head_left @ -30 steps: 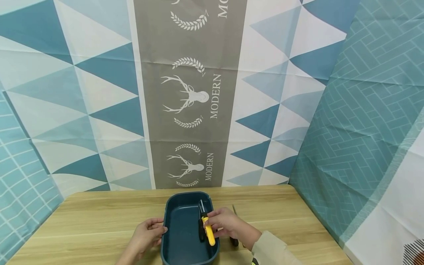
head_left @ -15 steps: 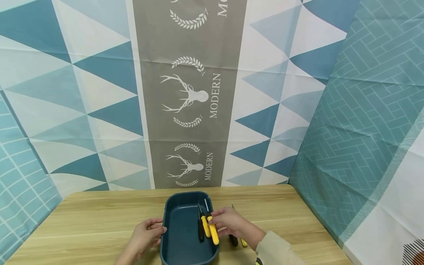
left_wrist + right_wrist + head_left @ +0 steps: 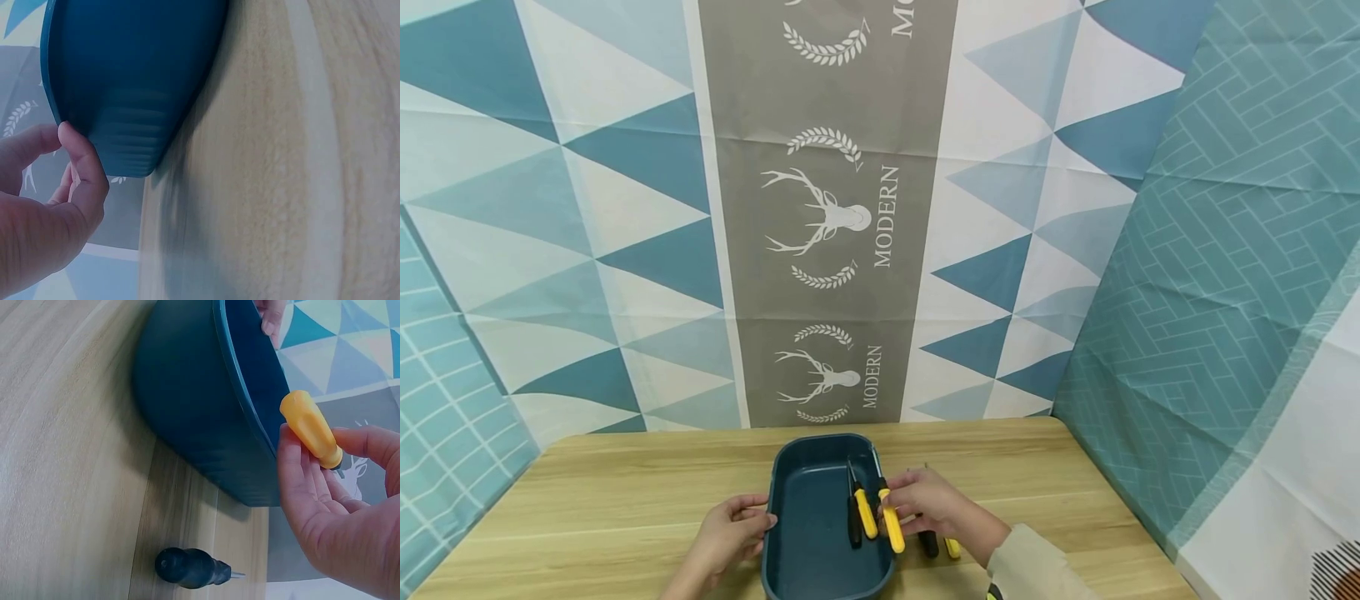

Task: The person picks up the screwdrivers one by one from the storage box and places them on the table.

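Observation:
A dark blue plastic storage bin (image 3: 820,575) stands on the table, its open top up. My left hand (image 3: 727,532) pinches its left rim between thumb and fingers. My right hand (image 3: 931,505) holds a yellow-handled screwdriver (image 3: 891,521) by the handle at the bin's right rim, the shaft pointing away from me; in the right wrist view its yellow handle (image 3: 309,425) lies between thumb and fingers. Inside the bin, along the right side, lie a black-handled screwdriver (image 3: 854,521) and another yellow-handled screwdriver (image 3: 865,510), side by side.
Right of the bin, on the wooden table (image 3: 640,483), lie a second black-handled screwdriver (image 3: 194,567) and another yellow-handled tool (image 3: 952,548), partly hidden by my right wrist. A patterned cloth backdrop (image 3: 827,250) hangs behind the table.
My right hand has moved right with its yellow-handled screwdriver, from above the bin's inside to the right rim. The other yellow-handled screwdriver in the bin has come into view. The left hand stays put.

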Action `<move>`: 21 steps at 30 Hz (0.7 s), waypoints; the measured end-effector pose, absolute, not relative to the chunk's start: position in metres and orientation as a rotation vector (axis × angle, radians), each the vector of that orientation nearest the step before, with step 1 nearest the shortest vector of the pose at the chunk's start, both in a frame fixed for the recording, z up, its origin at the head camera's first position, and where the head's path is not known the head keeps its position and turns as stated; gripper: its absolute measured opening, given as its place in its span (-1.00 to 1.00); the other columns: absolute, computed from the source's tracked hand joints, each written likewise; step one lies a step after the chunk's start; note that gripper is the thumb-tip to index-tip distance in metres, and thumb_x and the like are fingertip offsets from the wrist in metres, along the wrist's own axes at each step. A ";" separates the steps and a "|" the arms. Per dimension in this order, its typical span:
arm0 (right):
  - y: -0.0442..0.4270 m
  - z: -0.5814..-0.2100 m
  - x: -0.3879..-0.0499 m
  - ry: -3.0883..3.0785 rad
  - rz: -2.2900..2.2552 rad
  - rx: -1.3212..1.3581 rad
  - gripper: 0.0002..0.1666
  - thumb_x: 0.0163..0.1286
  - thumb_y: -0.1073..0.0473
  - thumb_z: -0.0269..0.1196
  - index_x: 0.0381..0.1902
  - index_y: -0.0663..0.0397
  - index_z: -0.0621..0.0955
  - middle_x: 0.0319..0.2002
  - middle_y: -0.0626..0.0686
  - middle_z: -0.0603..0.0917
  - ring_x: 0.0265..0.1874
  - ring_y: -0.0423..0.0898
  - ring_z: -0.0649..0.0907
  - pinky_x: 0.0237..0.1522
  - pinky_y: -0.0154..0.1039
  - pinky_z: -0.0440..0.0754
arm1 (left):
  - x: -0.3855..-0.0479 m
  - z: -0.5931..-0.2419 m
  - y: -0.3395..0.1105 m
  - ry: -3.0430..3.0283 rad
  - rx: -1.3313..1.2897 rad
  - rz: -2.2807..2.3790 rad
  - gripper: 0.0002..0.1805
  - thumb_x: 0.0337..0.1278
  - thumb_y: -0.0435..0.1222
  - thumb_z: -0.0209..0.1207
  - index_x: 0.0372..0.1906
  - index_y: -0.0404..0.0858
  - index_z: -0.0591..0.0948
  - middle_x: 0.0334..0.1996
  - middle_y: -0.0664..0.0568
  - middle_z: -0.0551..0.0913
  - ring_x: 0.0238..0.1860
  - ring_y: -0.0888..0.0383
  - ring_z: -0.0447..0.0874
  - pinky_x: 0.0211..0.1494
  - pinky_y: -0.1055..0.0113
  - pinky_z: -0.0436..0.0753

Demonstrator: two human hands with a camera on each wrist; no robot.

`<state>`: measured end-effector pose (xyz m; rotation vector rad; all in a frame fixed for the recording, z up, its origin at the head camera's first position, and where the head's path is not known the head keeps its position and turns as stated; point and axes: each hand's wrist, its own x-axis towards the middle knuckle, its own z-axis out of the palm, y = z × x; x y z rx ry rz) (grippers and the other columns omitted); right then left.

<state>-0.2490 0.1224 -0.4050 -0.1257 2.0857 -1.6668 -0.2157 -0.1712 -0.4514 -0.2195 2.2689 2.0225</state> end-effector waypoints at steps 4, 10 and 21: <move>0.127 -0.407 -0.250 2.074 -1.673 -0.141 -0.47 0.18 0.27 0.21 0.10 0.40 0.40 -0.20 0.18 0.70 -0.29 -0.03 0.70 -0.21 -0.05 0.68 | -0.216 -0.452 -0.171 2.272 -0.216 2.024 -0.42 0.04 -0.38 0.22 0.16 -0.55 0.34 -0.30 -0.06 0.58 -0.41 0.17 0.57 -0.40 0.35 0.62; 0.133 -0.409 -0.250 2.073 -1.682 -0.117 -0.41 0.16 0.29 0.21 0.14 0.42 0.38 -0.19 0.15 0.67 -0.35 -0.10 0.67 -0.21 -0.06 0.68 | -0.216 -0.452 -0.171 2.278 -0.244 2.017 -0.44 0.05 -0.38 0.22 0.16 -0.54 0.35 -0.30 -0.07 0.58 -0.42 0.17 0.57 -0.40 0.34 0.62; 0.142 -0.412 -0.251 2.113 -1.671 -0.095 -0.38 0.16 0.28 0.23 0.15 0.45 0.37 -0.19 0.16 0.66 -0.31 -0.06 0.69 -0.22 -0.03 0.68 | -0.217 -0.452 -0.171 2.272 -0.242 2.013 -0.44 0.06 -0.38 0.21 0.16 -0.54 0.35 -0.29 -0.07 0.59 -0.40 0.16 0.58 -0.38 0.32 0.62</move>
